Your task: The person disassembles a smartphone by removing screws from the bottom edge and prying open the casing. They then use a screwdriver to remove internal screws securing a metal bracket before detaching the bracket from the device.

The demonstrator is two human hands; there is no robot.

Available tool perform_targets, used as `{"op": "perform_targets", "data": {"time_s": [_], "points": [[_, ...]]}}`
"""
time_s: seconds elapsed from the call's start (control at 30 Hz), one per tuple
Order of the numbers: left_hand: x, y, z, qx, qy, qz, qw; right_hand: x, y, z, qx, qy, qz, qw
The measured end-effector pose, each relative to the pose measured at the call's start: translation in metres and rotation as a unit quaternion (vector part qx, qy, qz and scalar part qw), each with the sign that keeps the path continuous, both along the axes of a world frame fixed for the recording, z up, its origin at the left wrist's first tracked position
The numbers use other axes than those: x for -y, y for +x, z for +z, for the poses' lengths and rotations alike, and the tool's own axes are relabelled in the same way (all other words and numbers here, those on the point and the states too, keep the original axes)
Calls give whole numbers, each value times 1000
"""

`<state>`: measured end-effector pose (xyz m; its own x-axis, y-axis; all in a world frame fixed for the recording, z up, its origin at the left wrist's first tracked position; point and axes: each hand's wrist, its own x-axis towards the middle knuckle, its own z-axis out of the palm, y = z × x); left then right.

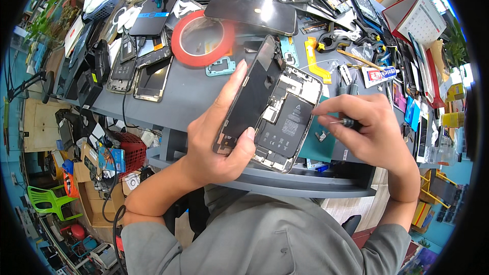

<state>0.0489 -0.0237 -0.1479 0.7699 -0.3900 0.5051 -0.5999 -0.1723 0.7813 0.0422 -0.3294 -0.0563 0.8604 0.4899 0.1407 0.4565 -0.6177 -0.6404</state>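
Note:
An opened smartphone is tilted above the desk's front edge, its battery and circuit boards exposed. Its dark screen panel stands raised along the left side. My left hand grips that panel, thumb on the inner face and fingers behind. At the phone's right edge is my right hand, index fingertip at or very near the frame. Within its curled fingers lies a dark-handled screwdriver, thin tip pointing left. Below the fingers, small metal parts rest on a teal mat.
Behind the phone lie a red tape roll, a large dark phone panel and a yellow flex cable. Opened phones cover the left side. Pliers and a desk calendar are at right. An open drawer juts out below.

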Motion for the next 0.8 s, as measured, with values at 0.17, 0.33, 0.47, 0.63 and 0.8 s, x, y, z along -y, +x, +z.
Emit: {"op": "perform_targets", "data": {"time_s": [0.17,0.33,0.47,0.63,0.8], "points": [[2,2,-3,22,-15,11,1000,-20,17,-23,52,3,51,997],[1,1,-3,18,-25,5,1000,-27,29,-26,131,-84,72,985],[2,1,-6,24,-31,13,999,-27,33,-17,171,-148,118,967],[2,1,-2,17,-14,14,1000,-28,43,-9,176,-186,170,952],[-1,-2,4,-15,9,4,1000,-33,66,-3,123,-187,222,949]]}}
